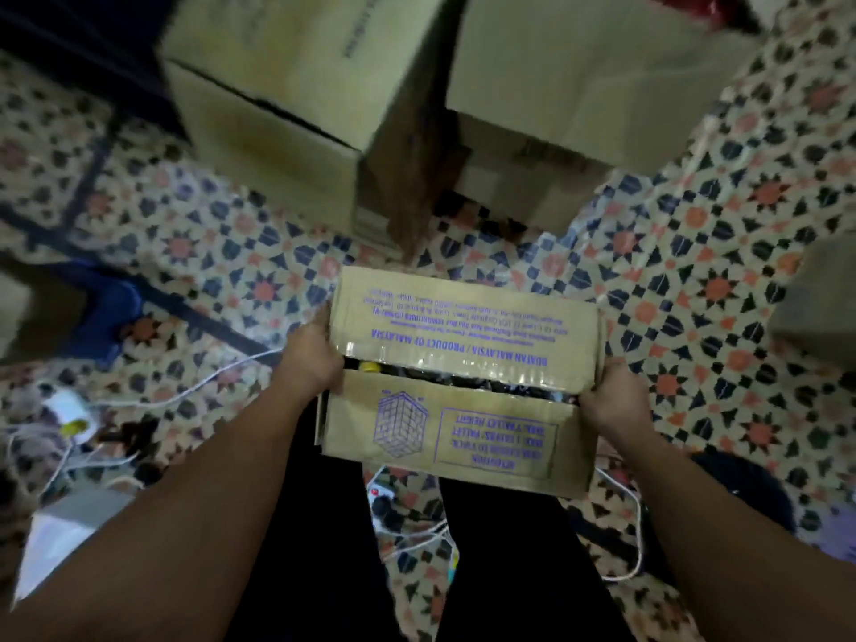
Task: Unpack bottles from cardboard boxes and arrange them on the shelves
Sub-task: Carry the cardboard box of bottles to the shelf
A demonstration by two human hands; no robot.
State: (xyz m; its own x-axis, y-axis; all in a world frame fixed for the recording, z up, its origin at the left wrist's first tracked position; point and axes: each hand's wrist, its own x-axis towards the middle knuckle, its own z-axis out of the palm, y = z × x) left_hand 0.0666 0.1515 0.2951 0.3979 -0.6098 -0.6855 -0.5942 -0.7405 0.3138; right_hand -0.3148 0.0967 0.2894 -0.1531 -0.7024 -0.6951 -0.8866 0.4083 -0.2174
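Carrying the bottle carton

My left hand [311,354] and right hand [610,395] grip the cardboard box [463,386] ends, keeping it level.

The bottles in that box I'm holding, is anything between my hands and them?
Yes. Two cardboard flaps mostly cover the box; only a narrow gap shows a yellow cap. Both hands grip its ends.

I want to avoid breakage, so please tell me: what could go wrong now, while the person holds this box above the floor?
1. The small box is held only at its two ends by the left hand and right hand; it may slip.
2. Its top flaps are parted, so bottles like the yellow-capped one could fall out if it tilts.
3. White cables cross the floor: a possible trip hazard.
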